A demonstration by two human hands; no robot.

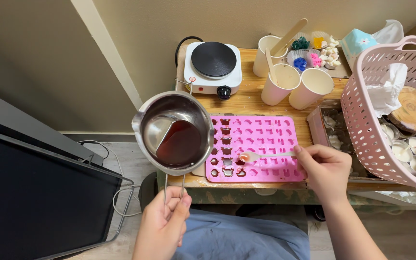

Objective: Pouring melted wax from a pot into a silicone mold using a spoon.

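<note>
Left hand (162, 224): fingers clamped on wire handle of steel melting pot (174, 132), tilted, dark red liquid inside, held beside pink silicone mould (253, 147) on wooden table (246, 98); right hand (324, 168): fingers pinched on white spoon (261, 156), bowl over mould's lower-left cavities.

There was a single view, from a camera worn on the person's head. It looked steeply down and forward over the lap onto a small wooden tabletop (251, 102) set against a beige wall (179, 21). It sat close, so the forearms entered from the bottom edge. The tabletop filled the centre, a dark screen (34, 197) took the lower left, and a pink basket (376, 120) was cut off at the right edge.
</note>
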